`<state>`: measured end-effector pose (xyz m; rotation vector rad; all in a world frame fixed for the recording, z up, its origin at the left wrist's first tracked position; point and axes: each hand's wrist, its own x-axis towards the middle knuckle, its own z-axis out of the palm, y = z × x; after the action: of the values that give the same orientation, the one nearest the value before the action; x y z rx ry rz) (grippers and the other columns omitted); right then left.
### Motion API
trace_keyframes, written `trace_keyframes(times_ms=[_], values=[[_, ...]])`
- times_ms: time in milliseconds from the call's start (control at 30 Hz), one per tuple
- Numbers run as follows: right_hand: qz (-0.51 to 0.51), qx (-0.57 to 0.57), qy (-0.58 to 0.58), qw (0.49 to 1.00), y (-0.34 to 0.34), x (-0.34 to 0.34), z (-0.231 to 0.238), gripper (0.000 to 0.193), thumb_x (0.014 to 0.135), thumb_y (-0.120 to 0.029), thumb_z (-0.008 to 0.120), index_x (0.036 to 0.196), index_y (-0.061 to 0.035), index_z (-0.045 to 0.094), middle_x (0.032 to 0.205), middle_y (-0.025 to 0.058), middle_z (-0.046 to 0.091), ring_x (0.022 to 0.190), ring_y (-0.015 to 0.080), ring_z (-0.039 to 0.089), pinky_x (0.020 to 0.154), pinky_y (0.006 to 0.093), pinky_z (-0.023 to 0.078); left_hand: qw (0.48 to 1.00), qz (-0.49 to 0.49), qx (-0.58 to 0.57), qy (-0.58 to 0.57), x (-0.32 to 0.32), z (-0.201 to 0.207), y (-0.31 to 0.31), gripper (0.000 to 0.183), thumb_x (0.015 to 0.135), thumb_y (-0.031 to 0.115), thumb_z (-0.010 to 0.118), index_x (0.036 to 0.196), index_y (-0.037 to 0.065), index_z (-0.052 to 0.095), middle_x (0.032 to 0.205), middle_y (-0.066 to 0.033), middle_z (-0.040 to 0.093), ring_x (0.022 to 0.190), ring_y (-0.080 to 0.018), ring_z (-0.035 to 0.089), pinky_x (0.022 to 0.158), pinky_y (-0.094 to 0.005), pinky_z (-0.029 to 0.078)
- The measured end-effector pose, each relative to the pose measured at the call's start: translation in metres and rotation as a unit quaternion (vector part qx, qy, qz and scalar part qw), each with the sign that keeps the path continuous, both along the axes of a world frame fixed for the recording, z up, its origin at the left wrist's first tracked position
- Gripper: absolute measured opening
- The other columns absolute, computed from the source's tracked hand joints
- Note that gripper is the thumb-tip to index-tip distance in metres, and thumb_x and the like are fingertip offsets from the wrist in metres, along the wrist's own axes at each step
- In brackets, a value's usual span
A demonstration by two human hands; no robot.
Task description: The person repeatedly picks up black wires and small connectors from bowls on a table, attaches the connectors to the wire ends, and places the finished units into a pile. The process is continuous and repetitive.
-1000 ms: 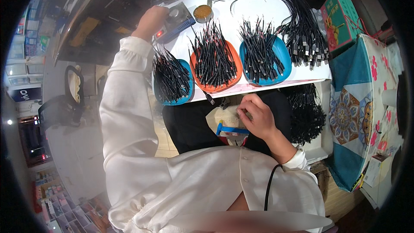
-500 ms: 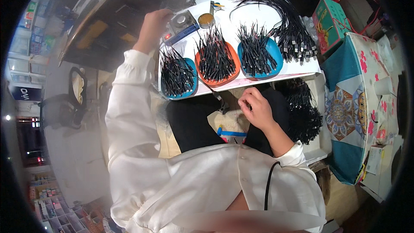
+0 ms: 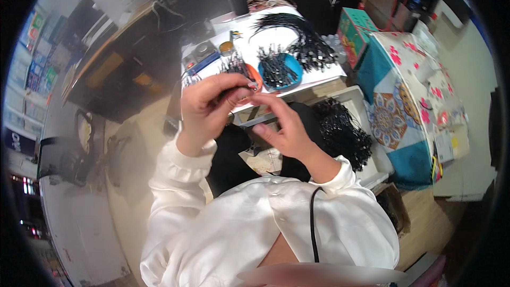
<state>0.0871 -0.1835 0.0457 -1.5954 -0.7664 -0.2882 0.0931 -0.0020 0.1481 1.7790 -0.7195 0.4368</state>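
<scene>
Both hands are now meeting mid-air, the left hand [image 3: 210, 103] having left the worktop [image 3: 319, 77]. Left is pinching a small black cable piece [image 3: 239, 94], right hand [image 3: 281, 127] half-open, touching it. They're hiding the orange tray [image 3: 256, 78] beside the blue tray [image 3: 291, 77].

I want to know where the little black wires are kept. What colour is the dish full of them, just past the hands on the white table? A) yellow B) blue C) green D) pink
B: the dish holding the black wires on the white table, just beyond the right hand, is plainly blue.
</scene>
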Motion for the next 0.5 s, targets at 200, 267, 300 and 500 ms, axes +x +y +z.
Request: trace_keyframes(times_ms=[200,267,300,500], values=[[-0.073,-0.018,-0.016,0.997,-0.026,-0.047,0.016,0.041,0.091,-0.021,0.061,0.123,0.0011,0.049,0.109,0.0167,0.059,0.095,0.0325,0.062,0.082,0.0361,0.049,0.920,-0.223,-0.278,0.163,-0.035,-0.028,-0.079,0.014,0.090,0.000,0.062,0.103,-0.006,0.063,0.089,-0.0127,0.068,0.069,-0.0099,0.059,0.057,-0.0191,0.045],[-0.094,0.009,0.047,0.994,-0.042,-0.062,0.016,0.032,0.092,-0.018,0.059,0.116,0.0019,0.052,0.101,0.0159,0.060,0.086,0.0319,0.063,0.076,0.0346,0.050,0.865,-0.271,-0.360,0.222,-0.035,-0.035,-0.096,0.014,0.091,0.002,0.060,0.103,-0.005,0.061,0.088,-0.0136,0.066,0.062,-0.0081,0.052,0.053,-0.0184,0.040],[-0.109,0.006,0.027,0.994,-0.048,-0.066,0.015,0.029,0.093,-0.017,0.059,0.113,0.0020,0.053,0.098,0.0157,0.060,0.084,0.0305,0.063,0.074,0.0339,0.050,0.825,-0.286,-0.405,0.270,-0.033,-0.038,-0.103,0.013,0.092,0.003,0.060,0.103,-0.004,0.061,0.087,-0.0138,0.066,0.058,-0.0074,0.048,0.051,-0.0183,0.038],[-0.166,-0.034,0.041,0.985,-0.071,-0.083,0.010,0.020,0.094,-0.016,0.057,0.100,0.0031,0.054,0.080,0.0123,0.060,0.069,0.0192,0.062,0.062,0.0308,0.049,0.698,-0.360,-0.458,0.416,-0.021,-0.057,-0.126,0.013,0.096,0.008,0.056,0.103,0.000,0.061,0.086,-0.0099,0.062,0.057,-0.0068,0.047,0.052,-0.0188,0.039]])
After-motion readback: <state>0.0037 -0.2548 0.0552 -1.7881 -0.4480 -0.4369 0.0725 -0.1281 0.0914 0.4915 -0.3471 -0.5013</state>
